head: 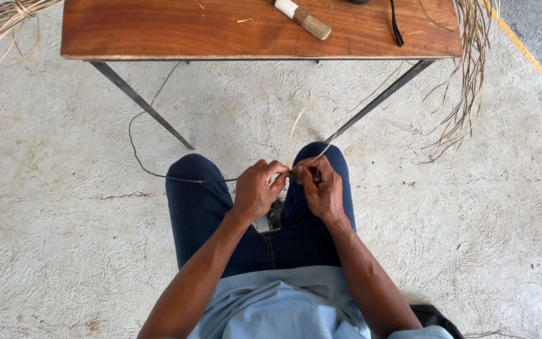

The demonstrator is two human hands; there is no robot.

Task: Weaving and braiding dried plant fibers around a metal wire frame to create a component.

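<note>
Rough, pale concrete floor (83, 238) fills the head view, seen from above a seated person in dark blue jeans (202, 207) and a light blue shirt (283, 307).

Left hand (257, 188) and right hand (322, 188) meet just above the gap between the knees. Both grips are narrow, the fingertips pinched on a small dark woven piece (295, 177) held between the two hands. A thin dark strand (134, 144) leaves the left grip, crosses the left knee, loops out over the floor and rises toward the counter's underside. A pale strand (322, 152) rises from the right grip toward the counter leg; where it ends cannot be told.

Ahead of the knees stands a wooden counter (158, 31) on slanted metal legs (139, 100), well apart from the hands. On its top lie a wooden-handled tool (305, 20) with a pale wrapped end, a thin black strip (396, 28) and a few loose fibre scraps. Bundles of dried straw-coloured fibre (468, 75) hang over the counter's right end down to the floor; a second tied bundle (1, 22) lies at the upper left.

A yellow painted line (534, 63) crosses the floor at upper right. A dark object (434, 317) shows at the lower edge beside the right elbow; its kind cannot be told. Nothing lies between the hands and the woven piece.
</note>
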